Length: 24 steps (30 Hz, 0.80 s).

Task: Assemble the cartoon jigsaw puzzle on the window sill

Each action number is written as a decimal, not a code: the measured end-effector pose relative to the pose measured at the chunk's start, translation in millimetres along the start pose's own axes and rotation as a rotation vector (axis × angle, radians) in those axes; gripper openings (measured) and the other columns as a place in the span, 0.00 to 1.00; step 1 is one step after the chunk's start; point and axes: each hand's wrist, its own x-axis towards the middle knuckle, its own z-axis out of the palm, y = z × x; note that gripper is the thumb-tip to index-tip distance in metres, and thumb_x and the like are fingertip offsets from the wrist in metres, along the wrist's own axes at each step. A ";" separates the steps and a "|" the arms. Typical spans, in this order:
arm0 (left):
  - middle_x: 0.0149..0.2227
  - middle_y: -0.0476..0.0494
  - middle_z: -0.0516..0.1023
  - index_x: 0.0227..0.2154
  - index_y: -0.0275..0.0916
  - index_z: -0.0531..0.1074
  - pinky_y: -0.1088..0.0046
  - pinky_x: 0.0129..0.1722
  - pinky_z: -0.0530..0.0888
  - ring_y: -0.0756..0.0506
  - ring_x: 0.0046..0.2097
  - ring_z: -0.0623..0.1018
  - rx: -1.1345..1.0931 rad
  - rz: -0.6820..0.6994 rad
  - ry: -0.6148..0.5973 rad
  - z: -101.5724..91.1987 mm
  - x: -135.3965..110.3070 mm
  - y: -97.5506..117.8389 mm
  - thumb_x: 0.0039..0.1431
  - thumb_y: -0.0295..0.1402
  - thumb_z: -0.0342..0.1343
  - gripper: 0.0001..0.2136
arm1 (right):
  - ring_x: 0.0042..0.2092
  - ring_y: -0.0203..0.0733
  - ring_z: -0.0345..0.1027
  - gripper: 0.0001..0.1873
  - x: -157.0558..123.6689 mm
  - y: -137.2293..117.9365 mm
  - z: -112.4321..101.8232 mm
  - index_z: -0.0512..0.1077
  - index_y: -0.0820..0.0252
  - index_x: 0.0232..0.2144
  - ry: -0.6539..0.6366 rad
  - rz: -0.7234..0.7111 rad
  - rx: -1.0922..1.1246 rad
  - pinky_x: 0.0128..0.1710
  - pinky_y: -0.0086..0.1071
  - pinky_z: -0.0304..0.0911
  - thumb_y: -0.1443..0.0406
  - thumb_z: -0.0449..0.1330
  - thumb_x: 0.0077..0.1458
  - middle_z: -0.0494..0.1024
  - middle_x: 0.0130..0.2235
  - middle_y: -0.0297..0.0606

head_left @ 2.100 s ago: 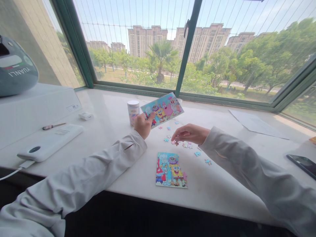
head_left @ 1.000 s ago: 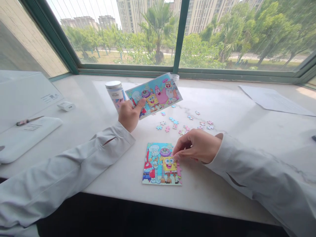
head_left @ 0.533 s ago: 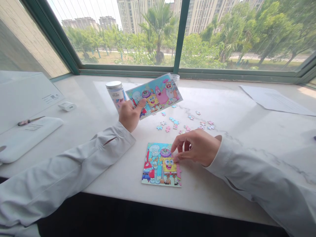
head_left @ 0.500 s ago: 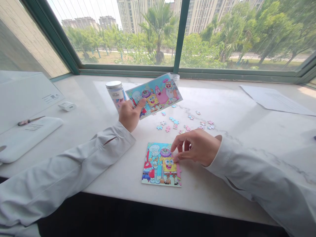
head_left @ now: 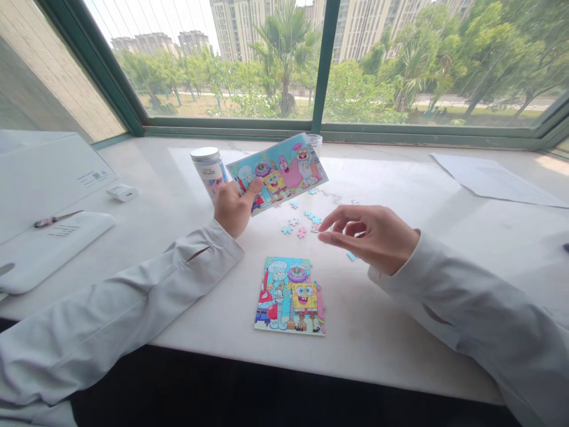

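Observation:
My left hand (head_left: 234, 207) is closed on a long picture card (head_left: 284, 172), thumb across its front, tilted above the table. The card shows cartoon characters and a barcode. On the table near me lies a partly joined jigsaw puzzle (head_left: 287, 296) with the same picture; its right edge is uneven. My right hand (head_left: 371, 236) hovers beyond and to the right of the puzzle, thumb and forefinger slightly apart at a loose puzzle piece (head_left: 315, 228). Nothing shows between those fingertips. Several loose pieces, including a pink piece (head_left: 301, 232), lie around; the hand hides others.
Behind my left hand stands a printed jar (head_left: 207, 160) with a silver lid. A clear container (head_left: 315, 141) is partly behind the card. At left are a white box (head_left: 48, 172), a charger (head_left: 122, 192) and a pen-like item (head_left: 57, 219). Papers (head_left: 493, 181) lie at right.
My right hand has moved from the puzzle's right edge up and away toward the loose pieces. A small blue piece is now uncovered beneath it. My left hand keeps holding the card.

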 end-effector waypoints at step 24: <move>0.37 0.39 0.81 0.39 0.35 0.78 0.67 0.37 0.78 0.43 0.34 0.80 -0.338 -0.164 -0.541 2.9 -17.1 8.9 0.48 0.52 0.62 0.24 | 0.60 0.58 0.59 0.58 22.5 67.9 -21.5 0.43 0.48 0.67 0.240 -0.521 -0.334 0.46 0.45 0.72 0.46 0.67 0.42 0.53 0.66 0.49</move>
